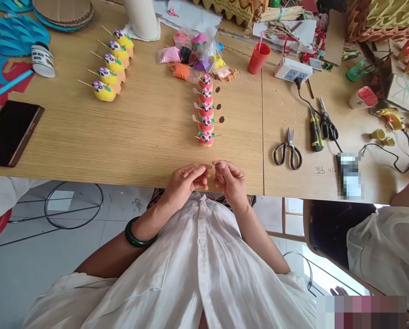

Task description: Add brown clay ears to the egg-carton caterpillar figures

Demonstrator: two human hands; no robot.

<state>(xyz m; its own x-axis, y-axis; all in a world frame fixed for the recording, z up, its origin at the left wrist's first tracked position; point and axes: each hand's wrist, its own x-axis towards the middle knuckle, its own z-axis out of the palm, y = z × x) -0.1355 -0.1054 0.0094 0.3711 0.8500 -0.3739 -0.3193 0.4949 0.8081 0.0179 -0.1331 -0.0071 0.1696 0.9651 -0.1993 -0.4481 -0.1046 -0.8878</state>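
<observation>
At the table's front edge my left hand (pixel 187 182) and my right hand (pixel 230 180) are close together, fingertips almost meeting. Thumb and forefinger are pinched on each hand; whatever they hold is too small to make out. Just beyond them stands a row of red egg-carton cups (pixel 206 109) with modelled faces and green pieces. Thin sticks poke out at its sides, several tipped with pink or dark brown discs; on the nearest cup the sticks look bare. Farther left is a similar yellow row (pixel 110 68) with purple pieces and sticks on one side.
Bags of coloured clay (pixel 201 55) and a red cup (pixel 259 58) lie beyond the red row. To the right are scissors (pixel 287 151), a yellow-black cutter (pixel 316 132) and a corded power strip (pixel 293 69). A phone (pixel 12 132) lies left. Another person's arm (pixel 408 189) rests at far right.
</observation>
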